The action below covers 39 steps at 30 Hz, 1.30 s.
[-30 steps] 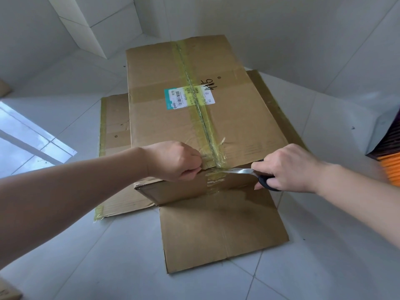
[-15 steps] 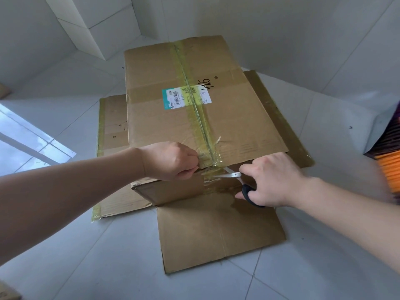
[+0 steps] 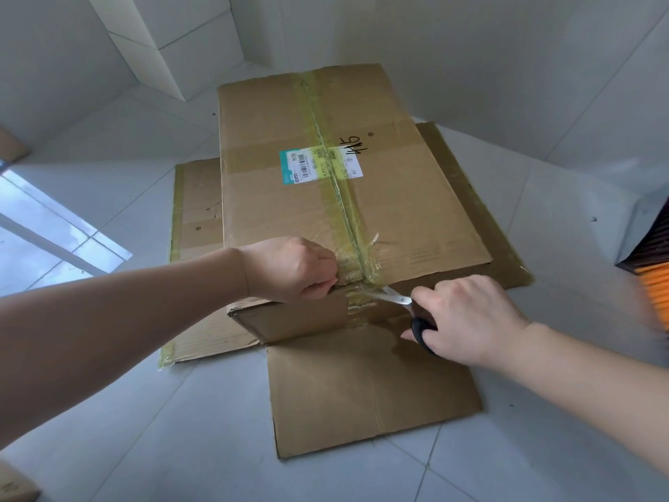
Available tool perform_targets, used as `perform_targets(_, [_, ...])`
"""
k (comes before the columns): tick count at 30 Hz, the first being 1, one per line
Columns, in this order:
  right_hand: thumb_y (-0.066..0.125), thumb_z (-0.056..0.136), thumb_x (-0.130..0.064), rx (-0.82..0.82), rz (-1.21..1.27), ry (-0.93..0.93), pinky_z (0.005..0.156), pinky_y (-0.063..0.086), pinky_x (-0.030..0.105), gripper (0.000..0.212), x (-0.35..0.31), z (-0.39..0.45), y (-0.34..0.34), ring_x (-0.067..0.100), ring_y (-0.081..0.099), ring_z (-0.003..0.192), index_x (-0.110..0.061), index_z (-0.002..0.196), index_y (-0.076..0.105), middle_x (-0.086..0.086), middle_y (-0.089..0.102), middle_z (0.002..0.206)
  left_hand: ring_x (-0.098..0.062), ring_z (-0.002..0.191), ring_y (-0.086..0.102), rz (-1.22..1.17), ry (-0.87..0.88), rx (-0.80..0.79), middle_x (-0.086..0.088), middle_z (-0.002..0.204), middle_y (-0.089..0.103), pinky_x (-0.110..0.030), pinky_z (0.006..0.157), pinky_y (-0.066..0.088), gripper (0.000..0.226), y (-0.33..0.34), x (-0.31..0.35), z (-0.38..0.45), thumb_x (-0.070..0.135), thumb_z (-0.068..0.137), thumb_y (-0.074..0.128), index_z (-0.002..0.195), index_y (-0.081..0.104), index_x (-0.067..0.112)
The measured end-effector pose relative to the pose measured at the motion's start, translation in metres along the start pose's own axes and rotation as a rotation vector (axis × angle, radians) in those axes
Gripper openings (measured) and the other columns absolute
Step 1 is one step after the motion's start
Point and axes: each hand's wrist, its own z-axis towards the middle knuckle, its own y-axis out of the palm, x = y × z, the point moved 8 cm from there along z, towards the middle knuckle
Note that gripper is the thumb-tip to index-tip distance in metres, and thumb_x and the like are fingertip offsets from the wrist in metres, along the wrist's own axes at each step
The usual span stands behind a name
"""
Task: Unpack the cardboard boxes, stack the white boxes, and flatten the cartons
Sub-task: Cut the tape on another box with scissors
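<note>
A large brown carton (image 3: 282,197) lies on the tiled floor, sealed along its middle by yellowish tape (image 3: 327,164) and bearing a shipping label (image 3: 320,164). Its near end flap (image 3: 365,385) is folded down flat on the floor. My left hand (image 3: 293,268) pinches the torn tape and the top flap's edge at the near end of the seam. My right hand (image 3: 467,320) holds black-handled scissors (image 3: 398,300), whose blades point left into the tape at the seam's near end. Flattened cardboard (image 3: 197,226) lies beneath the carton.
White tiled walls close in behind and to the right. An orange and black object (image 3: 651,269) sits at the right edge. Bits of brown cardboard show at the left edge (image 3: 11,146) and bottom left corner (image 3: 14,483).
My right hand has shifted down and toward me with the scissors, turning the blades from level to angled up-left into the tape. My left hand has stayed on the tape.
</note>
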Motion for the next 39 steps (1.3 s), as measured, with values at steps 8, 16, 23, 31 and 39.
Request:
perform_targets(8, [0.052, 0.075, -0.067, -0.019, 0.123, 0.099, 0.054, 0.031, 0.029, 0.043, -0.004, 0.002, -0.002, 0.024, 0.062, 0.069, -0.024, 0.075, 0.049, -0.003, 0.063, 0.068, -0.021, 0.050, 0.038, -0.001, 0.001, -0.008, -0.007, 0.057, 0.045, -0.020, 0.056, 0.031, 0.027, -0.001, 0.001, 0.000, -0.004, 0.081, 0.063, 0.059, 0.049, 0.004])
perform_targets(16, [0.046, 0.092, -0.046, -0.108, 0.126, 0.119, 0.060, 0.030, 0.030, 0.027, -0.012, 0.001, -0.002, 0.027, 0.064, 0.083, -0.023, 0.080, 0.040, 0.003, 0.067, 0.087, -0.026, 0.050, 0.043, -0.003, -0.018, 0.004, -0.010, 0.057, 0.047, -0.031, 0.049, 0.044, 0.026, -0.004, -0.001, 0.002, -0.002, 0.084, 0.060, 0.061, 0.050, 0.003])
perform_targets(23, [0.050, 0.084, -0.062, -0.085, 0.143, 0.142, 0.055, 0.030, 0.030, 0.040, -0.004, -0.007, -0.003, 0.023, 0.064, 0.075, -0.024, 0.077, 0.038, -0.001, 0.065, 0.077, -0.030, 0.049, 0.045, 0.002, -0.010, 0.041, -0.011, 0.057, 0.047, -0.030, 0.049, 0.043, 0.027, -0.009, 0.001, 0.007, 0.004, 0.087, 0.055, 0.061, 0.049, 0.002])
perform_targets(31, [0.047, 0.086, -0.048, -0.074, 0.075, 0.114, 0.054, 0.033, 0.029, 0.023, 0.000, -0.011, 0.003, 0.023, 0.064, 0.076, -0.025, 0.090, 0.052, -0.002, 0.065, 0.079, -0.023, 0.048, 0.041, 0.049, -0.051, 0.015, -0.004, 0.055, 0.046, -0.028, 0.041, 0.042, 0.024, 0.001, 0.003, 0.008, 0.000, 0.076, 0.064, 0.058, 0.050, 0.007])
perform_targets(39, [0.051, 0.078, -0.049, 0.002, 0.011, -0.030, 0.060, 0.042, 0.029, 0.030, 0.025, -0.013, 0.004, 0.025, 0.064, 0.076, -0.027, 0.096, 0.061, -0.002, 0.065, 0.077, -0.022, 0.048, 0.042, 0.025, -0.076, -0.016, -0.001, 0.056, 0.046, -0.024, 0.042, 0.039, 0.023, 0.004, 0.001, 0.008, 0.003, 0.077, 0.060, 0.058, 0.048, 0.010])
